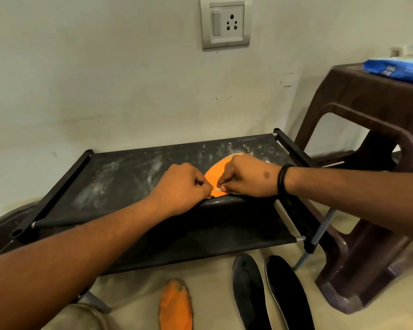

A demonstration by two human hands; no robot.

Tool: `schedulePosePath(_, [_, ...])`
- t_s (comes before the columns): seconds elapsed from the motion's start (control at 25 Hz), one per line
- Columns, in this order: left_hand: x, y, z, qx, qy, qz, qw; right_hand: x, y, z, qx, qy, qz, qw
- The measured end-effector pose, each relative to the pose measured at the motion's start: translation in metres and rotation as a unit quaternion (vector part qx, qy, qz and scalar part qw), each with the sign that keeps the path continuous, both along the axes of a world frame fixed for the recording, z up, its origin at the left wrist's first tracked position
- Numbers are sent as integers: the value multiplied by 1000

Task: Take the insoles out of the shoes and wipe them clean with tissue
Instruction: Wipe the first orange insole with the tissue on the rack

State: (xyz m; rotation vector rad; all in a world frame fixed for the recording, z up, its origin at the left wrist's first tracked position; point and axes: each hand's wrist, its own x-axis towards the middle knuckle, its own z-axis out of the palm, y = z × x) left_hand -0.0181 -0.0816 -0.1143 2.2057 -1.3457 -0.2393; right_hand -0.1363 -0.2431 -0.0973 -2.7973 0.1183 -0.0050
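Both hands are working over the top shelf of a low black shoe rack (119, 177), its fabric streaked with pale dust. An orange insole (216, 173) is lying on the right part of that shelf, close to its near edge. The left hand (184, 184) is curling its fingers and pinching the insole's near tip; the right hand (246, 176) is doing the same from the right, its fingertips pinching a small pale bit (217, 188) at the insole's edge — whether tissue or part of the insole cannot be told. The two hands are nearly touching. A black band (283, 178) is sitting on the right wrist. On the floor in front of the rack, a second orange insole (175, 306) is lying with its toe end darkened by dirt, and to its right two black insoles (246, 291) (285, 291) are lying side by side, just apart. A brown plastic stool (367, 186) is standing to the right of the rack, carrying a blue packet (396, 69) on its top. On the far wall, a switch and socket plate (225, 23) is showing above the rack.
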Motion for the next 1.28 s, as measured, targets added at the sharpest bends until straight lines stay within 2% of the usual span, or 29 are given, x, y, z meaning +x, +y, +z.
schedulePosePath(0.16, [-1,-1,0,-5,-2,4,1000,-3,-17,3,-87,2,-43,995])
schedulePosePath(0.36, [0,0,-1,-6,2,3,1000,-4,-3,5,-13,28,-9,999])
schedulePosePath(0.52, [-2,0,0,-9,1,2,1000,0,-13,7,-59,6,-74,996])
schedulePosePath(0.72, [1,0,-2,-6,-7,-2,1000,10,11,5,-58,14,-26,998])
schedulePosePath(0.88, [0,0,-2,-8,-9,4,1000,20,-4,5,-95,2,-95,991])
schedulePosePath(1.08, [5,1,-6,-10,-13,-5,1000,23,14,2,-69,9,-49,996])
schedulePosePath(1.28, [2,0,-5,-14,-20,-3,1000,35,5,4,-95,-6,-99,991])
